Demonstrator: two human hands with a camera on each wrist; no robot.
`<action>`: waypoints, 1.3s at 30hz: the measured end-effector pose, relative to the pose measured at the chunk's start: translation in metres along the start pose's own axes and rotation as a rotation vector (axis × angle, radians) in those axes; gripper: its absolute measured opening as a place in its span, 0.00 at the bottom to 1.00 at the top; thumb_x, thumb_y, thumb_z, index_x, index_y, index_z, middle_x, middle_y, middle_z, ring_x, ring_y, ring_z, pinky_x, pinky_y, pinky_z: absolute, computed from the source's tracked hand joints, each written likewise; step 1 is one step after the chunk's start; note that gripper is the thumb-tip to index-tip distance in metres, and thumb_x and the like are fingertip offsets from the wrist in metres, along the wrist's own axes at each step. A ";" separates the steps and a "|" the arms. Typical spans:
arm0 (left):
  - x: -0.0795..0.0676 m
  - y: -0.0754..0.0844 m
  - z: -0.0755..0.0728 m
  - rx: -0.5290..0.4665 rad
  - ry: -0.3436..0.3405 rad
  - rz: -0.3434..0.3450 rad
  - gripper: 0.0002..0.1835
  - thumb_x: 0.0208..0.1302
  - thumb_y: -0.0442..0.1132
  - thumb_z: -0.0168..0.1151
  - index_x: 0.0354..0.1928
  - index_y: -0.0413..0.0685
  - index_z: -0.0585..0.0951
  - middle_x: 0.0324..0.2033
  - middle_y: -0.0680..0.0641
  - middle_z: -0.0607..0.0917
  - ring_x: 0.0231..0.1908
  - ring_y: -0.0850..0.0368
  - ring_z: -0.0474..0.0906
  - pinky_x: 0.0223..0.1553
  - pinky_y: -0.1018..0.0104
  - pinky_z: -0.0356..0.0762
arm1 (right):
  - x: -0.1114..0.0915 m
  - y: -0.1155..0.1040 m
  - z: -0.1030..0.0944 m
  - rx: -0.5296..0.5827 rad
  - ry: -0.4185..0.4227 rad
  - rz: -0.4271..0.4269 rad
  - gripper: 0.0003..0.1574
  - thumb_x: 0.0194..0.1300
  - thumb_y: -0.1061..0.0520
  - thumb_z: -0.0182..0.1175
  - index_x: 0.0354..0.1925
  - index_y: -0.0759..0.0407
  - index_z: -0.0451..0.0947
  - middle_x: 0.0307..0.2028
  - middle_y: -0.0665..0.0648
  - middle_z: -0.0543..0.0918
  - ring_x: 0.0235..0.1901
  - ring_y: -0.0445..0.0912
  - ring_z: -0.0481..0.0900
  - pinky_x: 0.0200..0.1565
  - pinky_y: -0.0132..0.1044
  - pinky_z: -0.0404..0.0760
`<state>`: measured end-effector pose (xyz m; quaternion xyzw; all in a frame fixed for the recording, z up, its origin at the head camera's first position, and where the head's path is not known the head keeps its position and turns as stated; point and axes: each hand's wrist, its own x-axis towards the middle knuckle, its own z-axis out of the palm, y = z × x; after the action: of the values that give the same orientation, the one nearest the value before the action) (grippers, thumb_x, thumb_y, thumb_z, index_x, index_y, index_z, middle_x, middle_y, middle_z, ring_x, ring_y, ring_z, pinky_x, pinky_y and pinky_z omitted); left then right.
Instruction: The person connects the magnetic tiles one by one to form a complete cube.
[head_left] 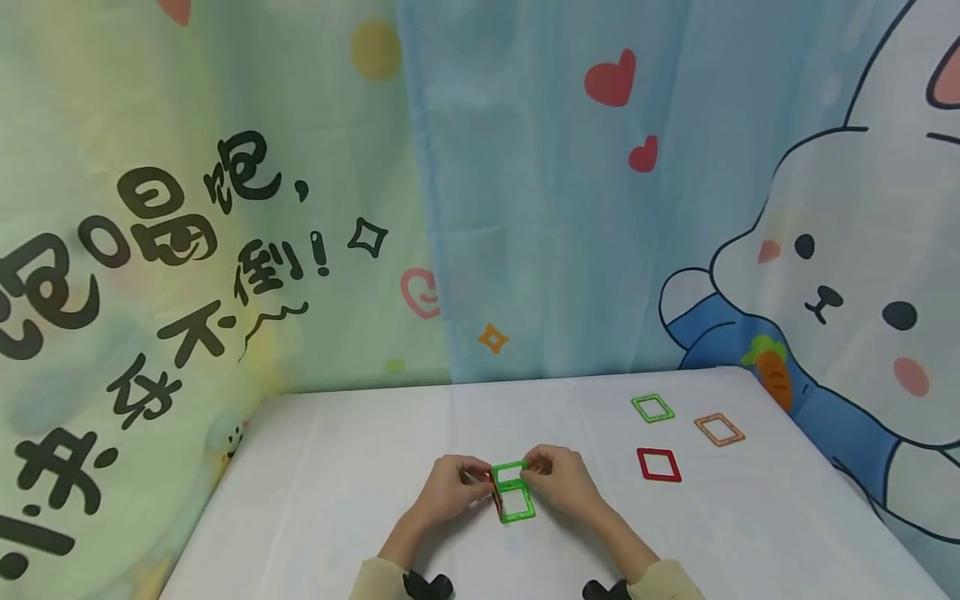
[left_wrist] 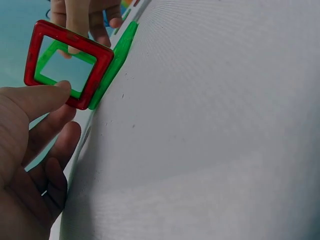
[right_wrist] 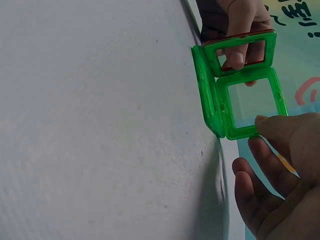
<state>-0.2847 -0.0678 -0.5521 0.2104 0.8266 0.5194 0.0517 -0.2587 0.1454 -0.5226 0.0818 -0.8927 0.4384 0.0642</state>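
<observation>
Square, open-centred magnetic tiles stand joined on the white table in front of me. My left hand [head_left: 453, 487] pinches an upright red magnetic tile [left_wrist: 75, 36] between thumb and fingers. Opposite it, my right hand [head_left: 561, 479] pinches an upright green magnetic tile [right_wrist: 280, 95] by its edge. Another green magnetic tile [right_wrist: 206, 95] lies flat on the table against the upright ones. In the right wrist view, the side by my left hand shows a green frame [right_wrist: 270, 47] with red along its edge; whether that is two layered tiles I cannot tell.
To the right on the table [head_left: 337, 467] lie three loose tiles: green [head_left: 661, 417], orange [head_left: 732, 440] and red [head_left: 663, 478]. A printed curtain [head_left: 540, 208] hangs behind the table and along its sides.
</observation>
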 end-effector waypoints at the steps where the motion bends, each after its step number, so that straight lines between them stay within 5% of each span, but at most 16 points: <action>1: -0.001 0.000 0.000 -0.003 0.000 -0.002 0.09 0.57 0.35 0.71 0.40 0.45 0.87 0.28 0.57 0.84 0.23 0.62 0.78 0.24 0.69 0.76 | 0.000 0.000 0.000 0.002 -0.008 -0.003 0.06 0.55 0.64 0.70 0.32 0.56 0.82 0.24 0.44 0.80 0.26 0.40 0.74 0.31 0.35 0.73; 8: -0.006 -0.001 -0.001 -0.011 -0.005 -0.014 0.11 0.58 0.35 0.71 0.43 0.43 0.86 0.29 0.57 0.85 0.24 0.63 0.78 0.25 0.69 0.77 | 0.003 0.003 -0.019 -0.016 -0.075 -0.006 0.07 0.56 0.62 0.70 0.36 0.59 0.82 0.28 0.47 0.81 0.30 0.41 0.78 0.36 0.38 0.77; 18: -0.016 0.001 -0.002 -0.038 -0.014 -0.019 0.12 0.58 0.35 0.70 0.44 0.41 0.86 0.29 0.55 0.85 0.24 0.61 0.79 0.24 0.70 0.76 | 0.025 0.032 -0.085 -0.210 0.017 0.040 0.08 0.63 0.58 0.64 0.37 0.63 0.82 0.32 0.55 0.83 0.35 0.52 0.79 0.35 0.45 0.78; 27: -0.024 0.000 -0.001 -0.077 -0.032 -0.032 0.10 0.61 0.37 0.67 0.44 0.44 0.86 0.30 0.55 0.85 0.24 0.59 0.80 0.23 0.69 0.75 | 0.046 0.085 -0.142 -0.394 0.105 0.316 0.30 0.63 0.51 0.62 0.53 0.74 0.72 0.45 0.73 0.78 0.42 0.63 0.77 0.38 0.54 0.75; 32: -0.024 0.002 -0.001 -0.095 -0.051 -0.062 0.09 0.64 0.38 0.64 0.44 0.47 0.86 0.30 0.55 0.85 0.25 0.57 0.80 0.21 0.67 0.75 | 0.048 0.101 -0.147 -0.374 0.141 0.453 0.38 0.60 0.48 0.65 0.55 0.77 0.67 0.48 0.77 0.75 0.45 0.66 0.73 0.44 0.57 0.73; 39: -0.021 0.002 -0.003 -0.113 -0.080 -0.038 0.16 0.72 0.44 0.51 0.48 0.45 0.84 0.30 0.53 0.86 0.27 0.58 0.80 0.29 0.66 0.74 | 0.045 0.110 -0.146 -0.355 0.141 0.494 0.39 0.60 0.47 0.63 0.55 0.78 0.66 0.50 0.77 0.72 0.46 0.66 0.72 0.45 0.57 0.72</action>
<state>-0.2663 -0.0779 -0.5519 0.2122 0.7971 0.5553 0.1063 -0.3182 0.3231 -0.5102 -0.1805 -0.9416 0.2824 0.0309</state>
